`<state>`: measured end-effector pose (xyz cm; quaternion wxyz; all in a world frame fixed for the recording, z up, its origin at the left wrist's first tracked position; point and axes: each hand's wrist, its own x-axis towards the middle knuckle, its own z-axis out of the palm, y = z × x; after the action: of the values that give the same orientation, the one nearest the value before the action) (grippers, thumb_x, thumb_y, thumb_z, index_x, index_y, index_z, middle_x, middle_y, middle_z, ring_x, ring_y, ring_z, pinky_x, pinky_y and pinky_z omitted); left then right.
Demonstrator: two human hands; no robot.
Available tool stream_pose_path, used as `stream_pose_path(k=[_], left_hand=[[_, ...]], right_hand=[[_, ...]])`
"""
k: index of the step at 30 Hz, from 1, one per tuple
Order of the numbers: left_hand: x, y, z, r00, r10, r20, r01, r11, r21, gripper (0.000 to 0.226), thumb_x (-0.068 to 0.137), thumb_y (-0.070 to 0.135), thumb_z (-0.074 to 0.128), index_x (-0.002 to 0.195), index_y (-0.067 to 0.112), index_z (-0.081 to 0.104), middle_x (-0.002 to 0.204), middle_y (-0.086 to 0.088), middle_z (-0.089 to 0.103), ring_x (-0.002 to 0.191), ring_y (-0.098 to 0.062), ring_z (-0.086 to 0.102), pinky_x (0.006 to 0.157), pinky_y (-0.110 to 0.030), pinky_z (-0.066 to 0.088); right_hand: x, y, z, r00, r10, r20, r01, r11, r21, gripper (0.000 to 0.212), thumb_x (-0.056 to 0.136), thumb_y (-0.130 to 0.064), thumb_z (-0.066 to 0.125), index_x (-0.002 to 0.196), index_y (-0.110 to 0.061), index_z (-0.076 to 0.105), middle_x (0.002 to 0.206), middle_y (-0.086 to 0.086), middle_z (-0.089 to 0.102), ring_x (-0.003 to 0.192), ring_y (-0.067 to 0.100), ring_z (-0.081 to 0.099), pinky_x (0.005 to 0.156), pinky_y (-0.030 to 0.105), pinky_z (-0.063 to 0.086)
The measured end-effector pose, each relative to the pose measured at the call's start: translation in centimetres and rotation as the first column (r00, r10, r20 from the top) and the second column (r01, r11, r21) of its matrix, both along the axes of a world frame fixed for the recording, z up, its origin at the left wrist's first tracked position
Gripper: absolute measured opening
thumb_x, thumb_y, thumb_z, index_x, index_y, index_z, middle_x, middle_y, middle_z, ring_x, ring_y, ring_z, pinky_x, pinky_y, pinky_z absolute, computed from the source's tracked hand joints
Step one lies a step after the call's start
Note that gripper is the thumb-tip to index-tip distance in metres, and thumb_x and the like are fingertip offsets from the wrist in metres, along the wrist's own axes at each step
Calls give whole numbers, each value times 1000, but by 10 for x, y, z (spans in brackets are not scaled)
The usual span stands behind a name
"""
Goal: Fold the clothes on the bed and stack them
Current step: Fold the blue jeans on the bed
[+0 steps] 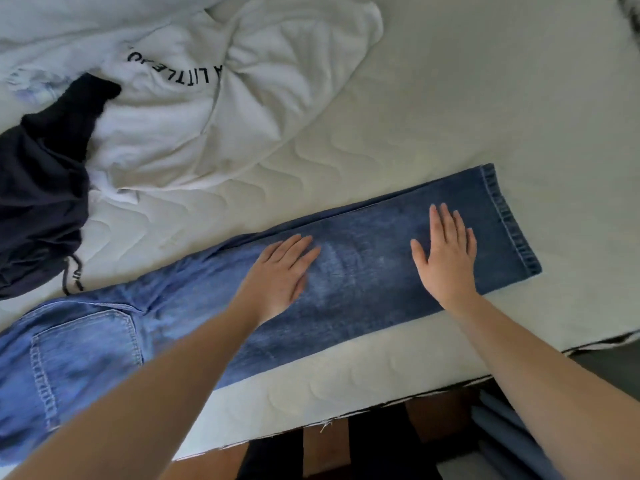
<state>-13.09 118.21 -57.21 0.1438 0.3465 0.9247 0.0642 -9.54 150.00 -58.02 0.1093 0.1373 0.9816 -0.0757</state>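
Observation:
A pair of blue jeans [363, 271] lies flat along the near edge of the bed, legs laid one over the other, hem at the right and back pocket at the left. My left hand [282, 275] rests palm down on the middle of the legs, fingers apart. Closer to the hem, my right hand [446, 254] presses flat on the denim with fingers spread. A crumpled white sweatshirt [214, 98] with black lettering lies at the back left. A dark navy garment [41, 188] with a drawstring is bunched at the far left.
The quilted white mattress [450, 98] spreads bare to the right and behind the jeans. Its near edge [311, 403] runs diagonally below the jeans, with a wooden bed frame and dark floor beneath. Blue fabric [502, 431] hangs at the lower right.

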Motion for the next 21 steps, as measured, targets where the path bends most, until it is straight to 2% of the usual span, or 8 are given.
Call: stream_pose_path(k=[4,7,10,13,17,21], left_hand=[[7,69,-3,995,14,98,-13,1000,-4,48,96,26,52,143,16,48,148,-15,44,137,-34,41,107,-49,37],[13,102,-7,991,39,132,-30,997,-77,57,98,37,46,152,24,31,158,-9,28,144,-30,28,111,-54,29],[18,114,-21,988,40,148,-8,978,-210,67,98,58,17,155,32,-5,164,0,-4,151,-25,1,116,-59,3],[21,112,-33,990,30,139,7,966,-259,69,91,65,-1,146,36,-30,159,4,-27,149,-22,-17,113,-54,-16],[21,110,-41,990,40,136,-6,969,-246,69,88,69,-8,145,39,-32,154,9,-36,147,-18,-23,112,-51,-23],[21,112,-45,983,70,167,-28,970,-242,68,88,71,-9,144,40,-33,152,10,-39,143,-16,-30,113,-52,-22]], right_hand=[[12,73,6,949,-312,53,313,950,-5,71,99,-42,41,155,-15,6,162,9,11,149,27,8,119,49,6],[17,108,5,893,-438,100,449,878,-163,67,98,-40,47,152,-11,22,152,19,30,138,35,30,114,48,26],[11,131,5,885,-450,120,466,847,-258,58,95,-40,56,142,-10,41,136,21,44,125,39,44,104,47,39],[-2,147,7,862,-471,186,505,770,-389,56,91,-45,61,133,-10,46,129,15,55,115,34,54,95,41,46],[-14,156,10,885,-365,289,463,759,-459,48,93,-43,59,129,-13,48,122,10,61,104,29,59,78,31,40],[-23,145,38,895,-241,376,435,659,-614,31,92,-35,56,121,-34,46,114,-1,63,90,14,62,76,31,48]])
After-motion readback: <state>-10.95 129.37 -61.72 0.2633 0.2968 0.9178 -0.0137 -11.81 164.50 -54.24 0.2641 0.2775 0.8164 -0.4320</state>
